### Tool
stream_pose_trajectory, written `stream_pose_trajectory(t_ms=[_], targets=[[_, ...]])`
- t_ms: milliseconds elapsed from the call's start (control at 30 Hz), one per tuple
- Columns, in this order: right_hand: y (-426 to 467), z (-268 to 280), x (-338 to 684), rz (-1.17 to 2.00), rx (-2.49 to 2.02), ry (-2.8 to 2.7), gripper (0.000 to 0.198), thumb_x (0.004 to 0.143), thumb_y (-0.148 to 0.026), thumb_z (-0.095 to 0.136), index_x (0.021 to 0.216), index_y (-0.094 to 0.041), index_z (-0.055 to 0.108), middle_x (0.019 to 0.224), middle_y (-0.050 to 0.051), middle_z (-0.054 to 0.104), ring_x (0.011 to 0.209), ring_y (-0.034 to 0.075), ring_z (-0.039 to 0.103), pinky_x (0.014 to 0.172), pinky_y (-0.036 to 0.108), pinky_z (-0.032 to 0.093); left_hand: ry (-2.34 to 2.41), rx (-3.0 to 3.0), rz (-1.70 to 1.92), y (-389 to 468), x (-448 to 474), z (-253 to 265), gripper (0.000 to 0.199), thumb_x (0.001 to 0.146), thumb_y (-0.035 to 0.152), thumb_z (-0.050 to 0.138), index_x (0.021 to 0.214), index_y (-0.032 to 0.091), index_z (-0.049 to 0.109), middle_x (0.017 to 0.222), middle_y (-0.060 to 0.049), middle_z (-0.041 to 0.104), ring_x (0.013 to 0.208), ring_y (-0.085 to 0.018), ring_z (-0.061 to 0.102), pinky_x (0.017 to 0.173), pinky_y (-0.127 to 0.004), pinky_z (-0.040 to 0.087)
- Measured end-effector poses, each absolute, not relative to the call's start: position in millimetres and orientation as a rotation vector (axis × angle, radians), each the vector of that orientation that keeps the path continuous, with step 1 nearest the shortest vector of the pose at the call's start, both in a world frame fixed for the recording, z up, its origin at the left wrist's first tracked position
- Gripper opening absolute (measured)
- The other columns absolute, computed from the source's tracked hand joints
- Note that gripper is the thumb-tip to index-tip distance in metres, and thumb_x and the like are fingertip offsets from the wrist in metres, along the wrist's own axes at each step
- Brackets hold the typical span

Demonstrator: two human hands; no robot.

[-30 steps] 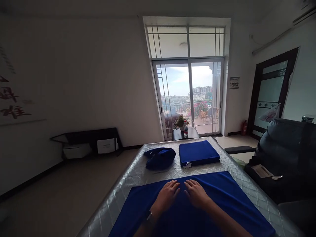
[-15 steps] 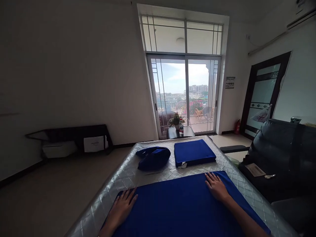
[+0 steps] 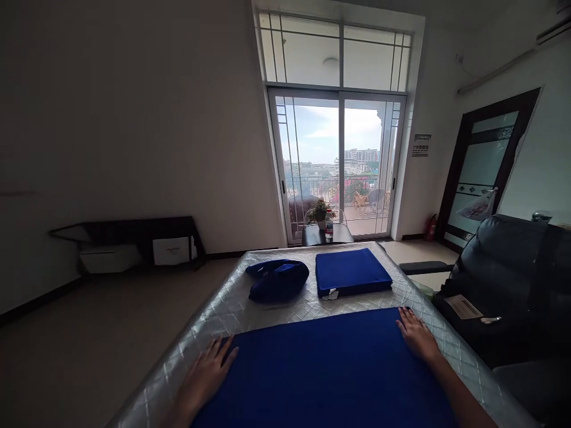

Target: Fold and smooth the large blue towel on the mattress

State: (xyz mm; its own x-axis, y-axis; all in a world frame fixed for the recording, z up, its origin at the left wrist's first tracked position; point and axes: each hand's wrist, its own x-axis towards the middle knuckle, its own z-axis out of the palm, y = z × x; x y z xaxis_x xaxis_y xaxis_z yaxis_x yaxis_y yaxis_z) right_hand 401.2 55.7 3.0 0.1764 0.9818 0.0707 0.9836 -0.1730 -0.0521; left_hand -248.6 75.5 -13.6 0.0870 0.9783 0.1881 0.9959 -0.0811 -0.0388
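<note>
A large blue cloth (image 3: 316,368) lies spread flat across the near part of the silver quilted table cover (image 3: 196,333). Along its left edge rests my left hand (image 3: 207,368), open, fingers stretched forward near the far left corner. My right hand (image 3: 417,334) lies open at the far right corner, its fingertips on the cloth's edge. Beyond the cloth sit a neat folded stack of blue cloth (image 3: 352,270) with a white tag and, left of it, a loosely bunched blue cloth (image 3: 281,279). The cloth's near edge is out of view.
A black chair (image 3: 486,285) stands close on the right, with a card (image 3: 464,307) on it. Behind the table is a small dark table (image 3: 336,233) with a plant and a bottle (image 3: 329,224). Boxes (image 3: 172,251) sit by the left wall.
My right hand has slid right to the cloth's far right corner. My left hand has shifted slightly left along the edge. The view has tilted a little.
</note>
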Motion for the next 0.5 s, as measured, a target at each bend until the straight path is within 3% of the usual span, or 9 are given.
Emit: stream_pose_trajectory(t_ms=[233, 500], targets=[[55.1, 1.9, 407.8, -0.041, -2.336, -2.001, 0.066, 0.102, -0.045, 0.020, 0.161, -0.016, 0.027, 0.169, 0.005, 0.024, 0.156, 0.022, 0.019, 0.126, 0.045, 0.018, -2.226, -2.183, -0.228, 79.2, -249.8, -16.1, 0.068, 0.100, 0.052, 0.026, 0.158, 0.017, 0.033, 0.166, -0.014, 0.032, 0.154, -0.031, 0.025, 0.124, -0.056, 0.026], [56.0, 0.6, 408.9, -0.036, -2.335, -1.963, 0.065, 0.102, -0.046, 0.021, 0.161, -0.020, 0.030, 0.169, 0.003, 0.026, 0.156, 0.022, 0.018, 0.125, 0.045, 0.019, -2.272, -2.184, -0.266, 76.0, -243.2, -10.4, 0.072, 0.099, 0.056, 0.027, 0.158, 0.015, 0.032, 0.166, -0.015, 0.032, 0.155, -0.030, 0.022, 0.126, -0.056, 0.020]])
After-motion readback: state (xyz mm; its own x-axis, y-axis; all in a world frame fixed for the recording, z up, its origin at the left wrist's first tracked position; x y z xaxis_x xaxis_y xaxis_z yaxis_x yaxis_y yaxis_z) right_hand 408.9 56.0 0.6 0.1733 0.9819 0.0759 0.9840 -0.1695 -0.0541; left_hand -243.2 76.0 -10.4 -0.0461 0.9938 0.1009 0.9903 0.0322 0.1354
